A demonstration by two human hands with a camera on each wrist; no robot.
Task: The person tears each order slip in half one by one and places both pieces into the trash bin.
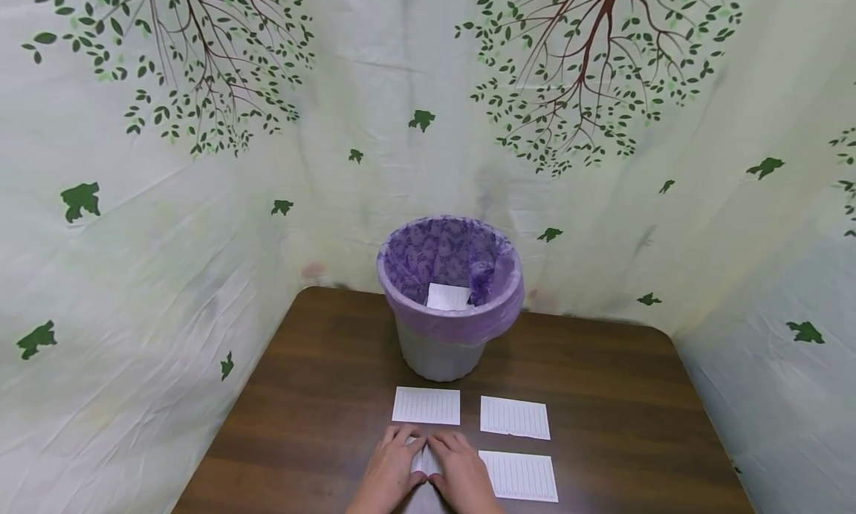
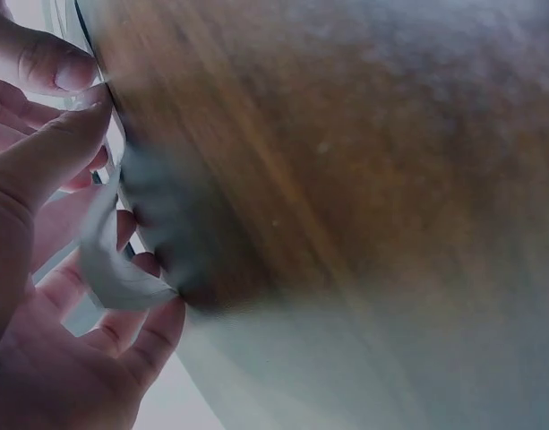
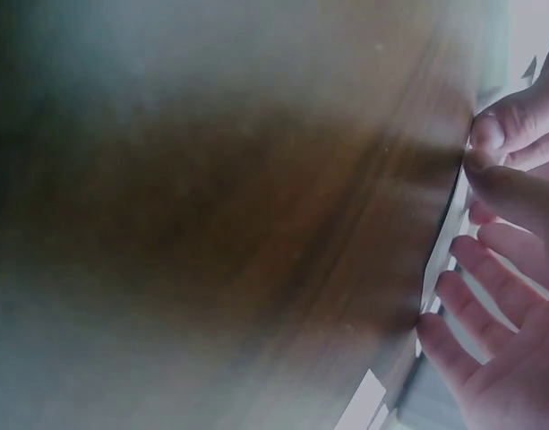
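Near the front of the table, my left hand [image 1: 388, 469] and right hand [image 1: 463, 471] meet over a white paper sheet [image 1: 428, 463], their thumbs and index fingers close together. Both hands hold it by its sides. In the left wrist view, one side of the paper [image 2: 113, 278] curls up between the left thumb and fingers. The right wrist view shows the right fingertips [image 3: 433, 327] along the paper's edge, fingers spread. Much of the sheet is hidden by the hands. A lined white card [image 1: 426, 405] lies just beyond them; another lined card [image 1: 520, 477] is beside the right hand.
A third lined card [image 1: 515, 417] lies farther right. Behind the cards stands a pale bin [image 1: 438, 354] with a purple liner [image 1: 455, 327] over its rim and a white paper [image 1: 448, 296] inside. The brown table [image 1: 301, 395] borders leaf-printed curtains [image 1: 602, 239].
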